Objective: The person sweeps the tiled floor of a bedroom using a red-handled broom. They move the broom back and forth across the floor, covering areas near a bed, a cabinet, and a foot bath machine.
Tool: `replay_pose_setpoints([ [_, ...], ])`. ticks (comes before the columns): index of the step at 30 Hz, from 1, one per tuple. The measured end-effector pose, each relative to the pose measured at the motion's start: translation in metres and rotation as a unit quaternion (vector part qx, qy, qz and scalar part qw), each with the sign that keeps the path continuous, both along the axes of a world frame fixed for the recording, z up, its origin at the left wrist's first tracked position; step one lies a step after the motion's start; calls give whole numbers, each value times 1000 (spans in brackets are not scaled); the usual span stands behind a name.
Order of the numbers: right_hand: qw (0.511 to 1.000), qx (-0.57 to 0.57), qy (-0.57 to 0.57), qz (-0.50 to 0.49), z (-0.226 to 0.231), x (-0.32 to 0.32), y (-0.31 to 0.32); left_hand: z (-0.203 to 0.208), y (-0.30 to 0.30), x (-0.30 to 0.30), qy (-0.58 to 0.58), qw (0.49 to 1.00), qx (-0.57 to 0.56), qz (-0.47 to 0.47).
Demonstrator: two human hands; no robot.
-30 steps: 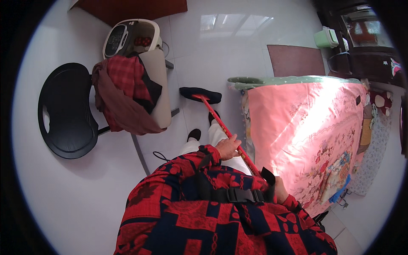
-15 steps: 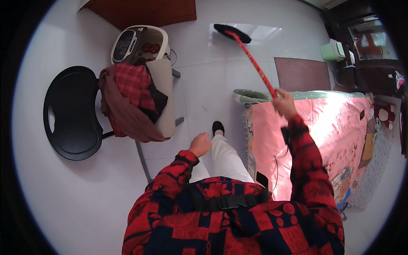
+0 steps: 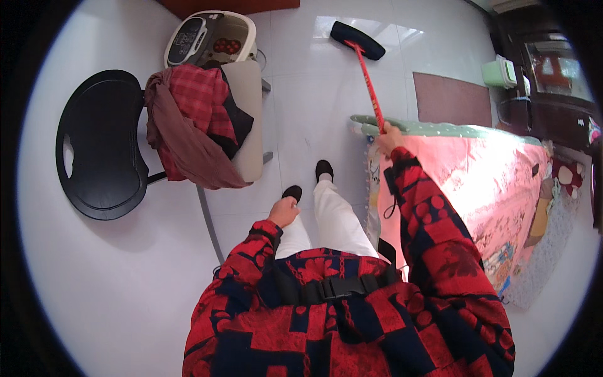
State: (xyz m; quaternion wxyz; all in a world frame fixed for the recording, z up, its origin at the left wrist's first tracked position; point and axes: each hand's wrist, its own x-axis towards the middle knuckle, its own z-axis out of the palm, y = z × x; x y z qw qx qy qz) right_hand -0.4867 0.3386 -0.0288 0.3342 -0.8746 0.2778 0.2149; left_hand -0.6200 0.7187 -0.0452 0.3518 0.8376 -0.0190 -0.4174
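Observation:
My right hand point(image 3: 391, 137) is wrapped round the end of the red handle of a broom point(image 3: 369, 85). The handle slants away from me, and the broom's dark, oblong head point(image 3: 357, 40) rests on the shiny floor at the far middle. Beside that hand is the green-edged corner of a bed with a pink cover point(image 3: 433, 163). My left hand point(image 3: 284, 212) hangs low over my left leg and holds nothing. Its fingers are loosely bent and partly hidden by the hand itself. Both forearms are in red and navy patterned sleeves.
At left, a beige seat point(image 3: 251, 119) carries red plaid and brown clothes point(image 3: 191, 107), next to a black kidney-shaped tabletop point(image 3: 103, 144). Behind it stands a foot bath point(image 3: 242, 31). A brown mat point(image 3: 452, 100) and a pale green bin point(image 3: 500, 73) lie beyond the bed.
My right hand has moved left and slightly away, carrying the broom's handle to a steeper line. The broom head has turned and shifted right. My left hand has dropped back, and my left shoe now shows.

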Motion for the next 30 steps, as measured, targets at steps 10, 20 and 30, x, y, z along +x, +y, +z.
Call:
replay_pose_setpoints([
  [10, 998, 22, 49, -35, 58, -255, 58, 8, 34, 16, 10, 995, -29, -98],
  [20, 985, 58, 132, -93, 112, -458, 135, -7, 70, -7, 29, 984, -4, -175],
  [30, 910, 245, 131, -306, 186, -568, 194, -20, 64, -70, -7, 972, -16, -233],
])
